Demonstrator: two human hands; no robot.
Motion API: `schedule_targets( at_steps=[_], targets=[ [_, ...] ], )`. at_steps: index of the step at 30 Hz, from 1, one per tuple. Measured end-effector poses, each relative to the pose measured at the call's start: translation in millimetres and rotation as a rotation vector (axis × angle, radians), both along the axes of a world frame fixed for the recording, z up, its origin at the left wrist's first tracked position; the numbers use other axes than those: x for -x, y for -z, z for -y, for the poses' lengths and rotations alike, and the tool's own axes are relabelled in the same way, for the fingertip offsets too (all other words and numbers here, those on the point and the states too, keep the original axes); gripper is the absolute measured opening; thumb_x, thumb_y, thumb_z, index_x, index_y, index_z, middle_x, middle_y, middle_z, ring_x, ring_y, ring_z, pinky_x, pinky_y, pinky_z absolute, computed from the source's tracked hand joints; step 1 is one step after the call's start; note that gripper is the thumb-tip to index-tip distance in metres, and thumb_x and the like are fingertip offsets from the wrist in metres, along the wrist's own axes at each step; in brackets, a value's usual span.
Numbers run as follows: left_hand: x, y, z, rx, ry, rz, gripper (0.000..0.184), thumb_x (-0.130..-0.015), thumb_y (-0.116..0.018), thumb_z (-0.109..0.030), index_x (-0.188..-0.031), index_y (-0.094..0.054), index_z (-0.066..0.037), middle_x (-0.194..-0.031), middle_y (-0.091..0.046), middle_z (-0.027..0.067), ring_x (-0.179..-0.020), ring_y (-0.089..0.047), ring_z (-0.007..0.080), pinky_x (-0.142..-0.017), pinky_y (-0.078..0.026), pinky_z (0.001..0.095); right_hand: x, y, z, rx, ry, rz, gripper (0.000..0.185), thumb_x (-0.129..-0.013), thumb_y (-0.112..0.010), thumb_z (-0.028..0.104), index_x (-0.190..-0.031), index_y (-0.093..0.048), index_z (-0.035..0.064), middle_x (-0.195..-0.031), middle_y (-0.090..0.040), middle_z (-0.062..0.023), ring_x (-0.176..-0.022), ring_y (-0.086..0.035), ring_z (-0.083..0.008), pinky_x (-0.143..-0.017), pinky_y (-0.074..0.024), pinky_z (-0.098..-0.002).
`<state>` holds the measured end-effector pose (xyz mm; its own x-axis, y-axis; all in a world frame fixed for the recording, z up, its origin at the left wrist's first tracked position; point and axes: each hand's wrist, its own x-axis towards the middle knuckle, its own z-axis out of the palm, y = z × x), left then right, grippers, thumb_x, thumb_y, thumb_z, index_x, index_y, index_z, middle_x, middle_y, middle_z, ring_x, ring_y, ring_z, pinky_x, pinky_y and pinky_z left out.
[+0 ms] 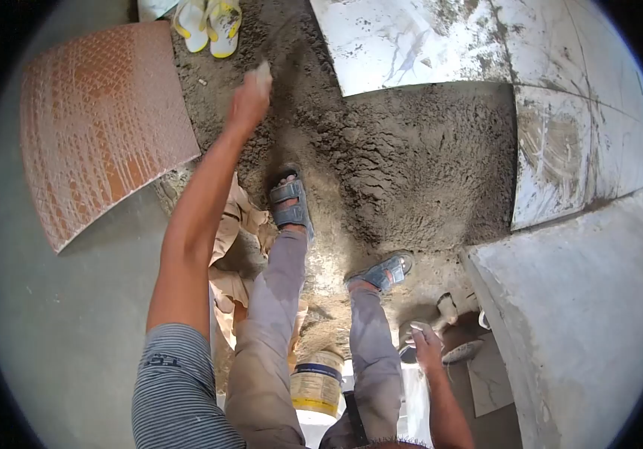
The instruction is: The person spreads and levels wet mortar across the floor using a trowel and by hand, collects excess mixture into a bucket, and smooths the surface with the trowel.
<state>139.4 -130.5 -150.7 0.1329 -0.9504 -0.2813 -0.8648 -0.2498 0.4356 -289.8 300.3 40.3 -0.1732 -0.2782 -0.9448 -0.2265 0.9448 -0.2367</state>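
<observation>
My left hand (249, 103) is stretched forward over the rough grey mortar bed (426, 150), its fingers closed. A pale patch shows at the fingertips; whether it is dust or a small held piece I cannot make out. Low on the right, my right hand (427, 348) hangs beside my leg with its pale, dusty fingers curled together. What it holds, if anything, is hidden. Close to that hand are a tool with a worn handle (447, 308) and a dark, rounded object (462, 352). My sandalled feet stand at the near edge of the mortar.
Laid white tiles (553, 150), smeared with mortar, border the bed at right and top. A brown-backed tile (112, 112) leans at left. Yellow-and-white flip-flops (209, 26) lie at the top. Behind me are a bucket (317, 383) and torn brown paper (231, 292); a concrete ledge (576, 299) stands right.
</observation>
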Motion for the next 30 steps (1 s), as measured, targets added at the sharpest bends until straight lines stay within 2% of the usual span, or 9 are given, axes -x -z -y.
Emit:
schedule_targets(
  at_steps=[2, 5, 12, 17, 18, 20, 25, 28, 30],
  targets=[
    [18, -13, 44, -0.092, -0.012, 0.15, 0.044, -0.092, -0.037, -0.038, -0.117, -0.043, -0.002, -0.102, -0.06, 0.0291, -0.096, -0.056, 0.0482, -0.083, -0.044, 0.0539, -20, -3, 7, -0.053, 0.08, 0.047, 0.028, -0.09, -0.051, 0.017, -0.113, -0.057, 0.001, -0.091, -0.064, -0.0098, -0.078, -0.062, -0.0143, -0.067, -0.0506, -0.027],
    [35, 16, 69, -0.134, 0.08, 0.245, 0.045, -0.092, -0.036, -0.034, -0.118, -0.042, 0.002, -0.103, -0.06, 0.0291, -0.097, -0.057, 0.0463, -0.084, -0.045, 0.0519, -35, 2, -6, -0.08, 0.085, 0.098, 0.028, -0.09, -0.051, 0.017, -0.112, -0.057, 0.0018, -0.09, -0.064, -0.0091, -0.078, -0.062, -0.0143, -0.066, -0.0502, -0.027],
    [100, -34, -67, -0.307, 0.194, 0.194, 0.053, -0.089, -0.047, -0.022, -0.129, -0.028, 0.007, -0.099, -0.057, 0.0295, -0.088, -0.06, 0.0446, -0.077, -0.049, 0.05, -47, -7, -22, -0.094, 0.137, 0.173, 0.026, -0.092, -0.048, 0.017, -0.112, -0.058, 0.0022, -0.093, -0.063, -0.0082, -0.078, -0.06, -0.0138, -0.069, -0.0498, -0.0277],
    [102, -84, -142, -0.435, 0.326, 0.142, 0.049, -0.09, -0.046, -0.023, -0.128, -0.032, 0.006, -0.099, -0.057, 0.0289, -0.086, -0.059, 0.0456, -0.075, -0.048, 0.051, -36, -10, -16, -0.118, 0.207, 0.191, 0.028, -0.093, -0.048, 0.017, -0.115, -0.054, 0.0019, -0.094, -0.062, -0.0099, -0.077, -0.06, -0.0158, -0.067, -0.0511, -0.0292],
    [97, -82, -146, -0.443, 0.331, 0.144, 0.049, -0.09, -0.046, -0.023, -0.128, -0.032, 0.006, -0.099, -0.057, 0.0289, -0.086, -0.059, 0.0456, -0.075, -0.048, 0.051, -33, -11, -16, -0.135, 0.246, 0.192, 0.029, -0.093, -0.048, 0.018, -0.116, -0.053, 0.0019, -0.095, -0.062, -0.0106, -0.077, -0.06, -0.0166, -0.066, -0.0515, -0.0296],
    [82, -71, -146, -0.114, 0.275, -0.039, 0.044, -0.091, -0.045, -0.025, -0.123, -0.037, 0.005, -0.097, -0.058, 0.0294, -0.087, -0.059, 0.0453, -0.074, -0.047, 0.0512, -24, -6, -25, -0.106, 0.248, 0.182, 0.029, -0.093, -0.049, 0.018, -0.117, -0.053, 0.0018, -0.095, -0.062, -0.0109, -0.077, -0.061, -0.0172, -0.067, -0.0512, -0.0297],
    [65, -22, -99, -0.27, 0.146, 0.023, 0.042, -0.093, -0.041, -0.031, -0.122, -0.039, 0.0, -0.097, -0.058, 0.031, -0.091, -0.055, 0.0482, -0.076, -0.044, 0.0532, -17, 6, -36, -0.086, 0.206, 0.127, 0.029, -0.092, -0.049, 0.017, -0.115, -0.054, 0.0017, -0.096, -0.063, -0.0107, -0.079, -0.061, -0.0163, -0.07, -0.0497, -0.0281],
    [83, -2, -177, -0.162, 0.162, -0.137, 0.052, -0.093, -0.043, -0.03, -0.132, -0.031, 0.003, -0.103, -0.056, 0.033, -0.096, -0.053, 0.0484, -0.082, -0.042, 0.0525, -27, 4, -38, -0.108, 0.255, 0.135, 0.027, -0.091, -0.05, 0.015, -0.113, -0.056, 0.0016, -0.092, -0.063, -0.01, -0.077, -0.062, -0.0144, -0.066, -0.0518, -0.0276],
    [90, 2, -221, -0.148, 0.097, -0.154, 0.053, -0.093, -0.046, -0.033, -0.13, -0.035, 0.003, -0.114, -0.054, 0.0294, -0.104, -0.05, 0.0482, -0.086, -0.042, 0.0485, -35, 13, -53, -0.083, 0.223, 0.168, 0.028, -0.091, -0.05, 0.016, -0.114, -0.056, 0.0015, -0.092, -0.064, -0.01, -0.076, -0.062, -0.0145, -0.066, -0.0512, -0.0277]
  ],
)
